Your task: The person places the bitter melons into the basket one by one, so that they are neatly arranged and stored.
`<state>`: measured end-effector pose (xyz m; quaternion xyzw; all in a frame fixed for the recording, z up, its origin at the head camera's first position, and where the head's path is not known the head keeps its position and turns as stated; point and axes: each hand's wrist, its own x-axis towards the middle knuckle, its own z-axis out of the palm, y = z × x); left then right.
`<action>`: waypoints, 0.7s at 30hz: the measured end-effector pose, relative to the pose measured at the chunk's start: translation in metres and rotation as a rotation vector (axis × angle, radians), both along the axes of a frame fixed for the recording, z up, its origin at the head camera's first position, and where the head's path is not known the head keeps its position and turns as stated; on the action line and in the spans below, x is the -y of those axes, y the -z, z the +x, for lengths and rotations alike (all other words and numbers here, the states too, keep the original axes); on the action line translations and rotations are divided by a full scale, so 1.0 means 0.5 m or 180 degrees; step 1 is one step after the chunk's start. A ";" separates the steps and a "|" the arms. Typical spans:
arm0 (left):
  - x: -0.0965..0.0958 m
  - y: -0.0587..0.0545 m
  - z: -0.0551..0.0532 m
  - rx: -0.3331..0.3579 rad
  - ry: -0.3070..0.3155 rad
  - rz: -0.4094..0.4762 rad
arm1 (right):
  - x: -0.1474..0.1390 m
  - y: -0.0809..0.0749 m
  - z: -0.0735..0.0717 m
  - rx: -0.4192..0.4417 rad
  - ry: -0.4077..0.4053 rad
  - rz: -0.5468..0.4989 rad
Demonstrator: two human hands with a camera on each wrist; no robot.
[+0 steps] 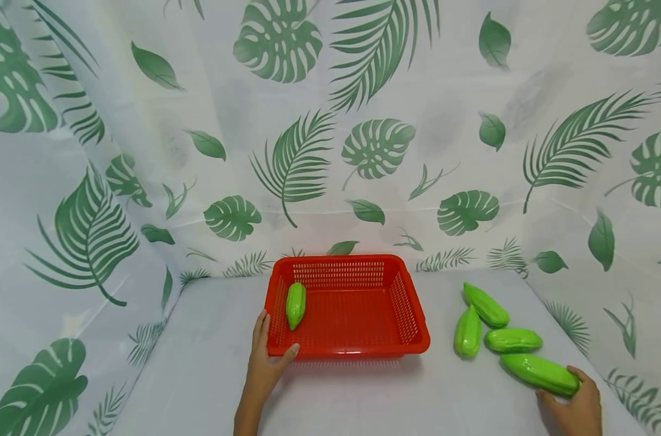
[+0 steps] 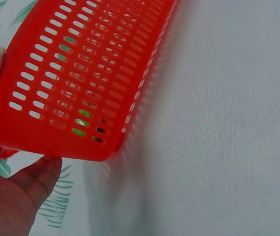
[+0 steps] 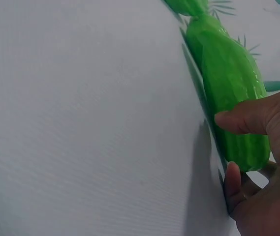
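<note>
A red plastic basket [image 1: 352, 350] with slotted walls stands on the table, one small green gourd [image 1: 295, 306] inside at its left. My left hand [image 1: 265, 369] grips the basket's front left corner, thumb at the front rim and fingers along the left side. Up close in the left wrist view, that hand [image 2: 12, 196] is at the basket's end [image 2: 66, 142]. At the right, my right hand [image 1: 578, 402] holds the near end of a larger, ridged green gourd [image 1: 540, 372]. In the right wrist view, the thumb lies across this gourd [image 3: 231, 73], with fingers around its end.
Three more green gourds lie close together beyond the held one: one at the back [image 1: 485, 304], one at the left [image 1: 468, 333] and one lying crosswise [image 1: 513, 340]. A white leaf-print cloth [image 1: 374, 200] hangs behind and at both sides of the white tabletop [image 1: 417, 399].
</note>
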<state>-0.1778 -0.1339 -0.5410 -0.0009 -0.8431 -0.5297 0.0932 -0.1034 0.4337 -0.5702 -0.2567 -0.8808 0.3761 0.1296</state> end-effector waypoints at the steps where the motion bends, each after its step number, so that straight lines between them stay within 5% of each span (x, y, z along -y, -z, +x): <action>1: 0.000 0.000 0.001 0.0001 -0.0007 -0.0012 | 0.000 -0.001 0.000 0.0042 0.0018 -0.0054; 7: 0.005 -0.003 0.004 -0.0099 -0.0017 -0.0047 | -0.001 -0.003 0.003 0.0249 -0.0012 -0.0396; 14: 0.006 -0.003 0.003 -0.0117 -0.0003 -0.0022 | -0.001 -0.004 0.008 0.0116 -0.0139 -0.0440; 21: 0.000 0.001 0.002 -0.0072 0.0020 0.0039 | -0.007 -0.011 0.008 0.0175 0.0096 -0.0490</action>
